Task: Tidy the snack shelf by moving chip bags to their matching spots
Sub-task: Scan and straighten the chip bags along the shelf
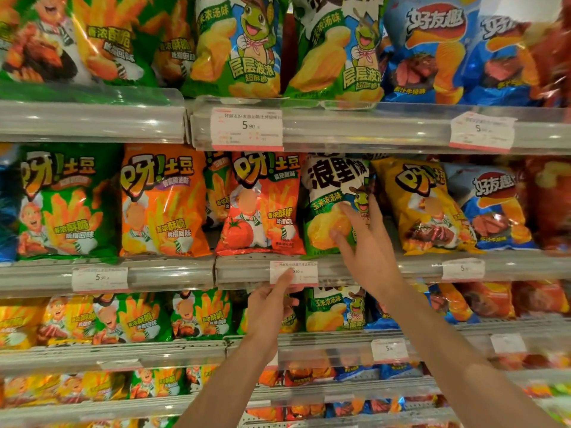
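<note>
A green and white chip bag with a cartoon turtle stands on the middle shelf between a red tomato bag and a yellow bag. My right hand lies on its lower right front, with thumb and fingers spread and pressing into the foil. My left hand is lower, its other fingers curled and its forefinger stretched up onto the white price tag on the shelf rail under that bag. More turtle bags stand on the top shelf and on the shelf below.
Clear plastic rails with price tags run along each shelf edge. Green and orange fry bags fill the middle shelf's left. Blue steak-flavour bags and red bags sit at the right. Lower shelves hold several mixed bags.
</note>
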